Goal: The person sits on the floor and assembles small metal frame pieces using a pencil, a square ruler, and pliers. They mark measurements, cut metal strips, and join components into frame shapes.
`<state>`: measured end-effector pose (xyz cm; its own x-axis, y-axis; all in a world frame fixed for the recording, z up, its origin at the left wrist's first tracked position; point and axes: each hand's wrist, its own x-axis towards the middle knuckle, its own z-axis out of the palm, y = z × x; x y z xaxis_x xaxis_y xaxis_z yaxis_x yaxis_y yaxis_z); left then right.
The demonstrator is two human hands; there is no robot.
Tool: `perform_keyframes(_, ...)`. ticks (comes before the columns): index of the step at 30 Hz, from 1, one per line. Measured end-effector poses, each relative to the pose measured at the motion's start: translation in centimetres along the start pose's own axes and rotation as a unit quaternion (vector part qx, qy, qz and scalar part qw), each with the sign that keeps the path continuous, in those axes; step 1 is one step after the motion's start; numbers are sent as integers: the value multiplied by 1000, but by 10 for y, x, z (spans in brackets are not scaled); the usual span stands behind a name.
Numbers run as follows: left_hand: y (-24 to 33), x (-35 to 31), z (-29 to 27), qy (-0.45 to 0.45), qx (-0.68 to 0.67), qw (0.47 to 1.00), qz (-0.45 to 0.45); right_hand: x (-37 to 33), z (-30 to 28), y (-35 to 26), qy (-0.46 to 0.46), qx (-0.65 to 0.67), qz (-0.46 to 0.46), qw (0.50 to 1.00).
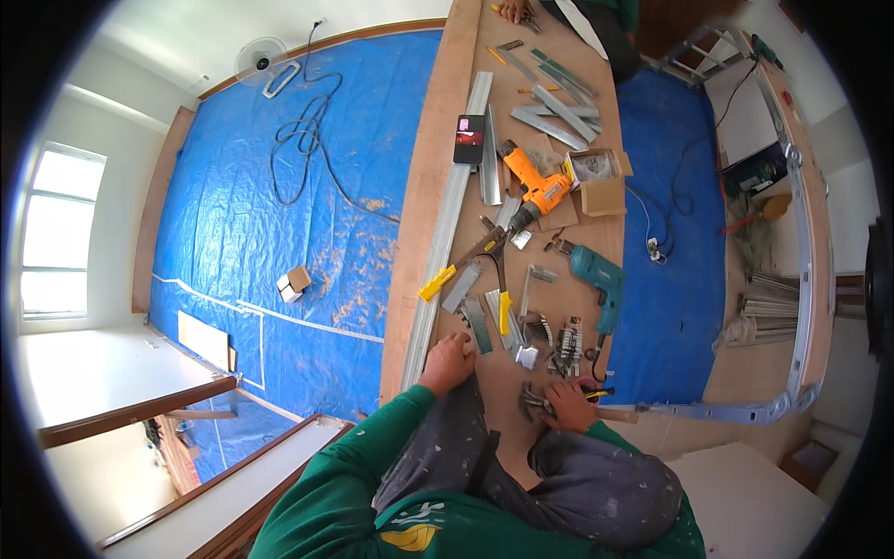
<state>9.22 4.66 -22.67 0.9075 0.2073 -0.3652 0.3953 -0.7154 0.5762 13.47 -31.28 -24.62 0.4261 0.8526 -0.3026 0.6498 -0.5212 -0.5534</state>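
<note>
My left hand point(449, 362) rests on the board by my knee, its fingers closed. Whatever they pinch is too small to make out; a short grey-green metal strip point(477, 324) lies just beyond. My right hand point(569, 406) is low over the board, fingers curled at a dark metal tool point(535, 402) with a hammer-like head. Its handle is hidden. Beside that hand are pliers with yellow-and-black grips point(596, 393). Farther up lie yellow-handled snips point(505, 312), a teal corded drill point(596, 278) and an orange cordless drill point(538, 189).
A phone point(468, 140) lies on long metal channels point(447, 219) along the board's left edge. Cut metal pieces point(562, 116) and an open cardboard box point(601, 182) lie farther off. Another person's hand point(515, 11) is at the far end. Blue sheeting point(354, 242) covers the floor; a ladder point(796, 233) stands right.
</note>
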Motion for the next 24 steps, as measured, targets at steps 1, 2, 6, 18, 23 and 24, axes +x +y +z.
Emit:
perform_keyframes(1,-1,-2,4,12,16,999,35,-4,-3,0,5,14,-1,1000)
perform_keyframes(2,0,-5,9,24,33,997,70,-9,-6,0,10,27,-3,1000)
perform_keyframes(6,9,2,6,-32,74,996,44,-26,-33,-27,80,2,45,996)
perform_keyframes(18,14,9,20,-106,105,988,34,-134,42,13,235,-117,245,933)
perform_keyframes(23,3,8,35,-102,100,989,29,-113,-14,-7,151,-125,251,948)
perform_keyframes(24,5,12,29,-99,98,989,38,-109,-20,-8,124,-110,249,954)
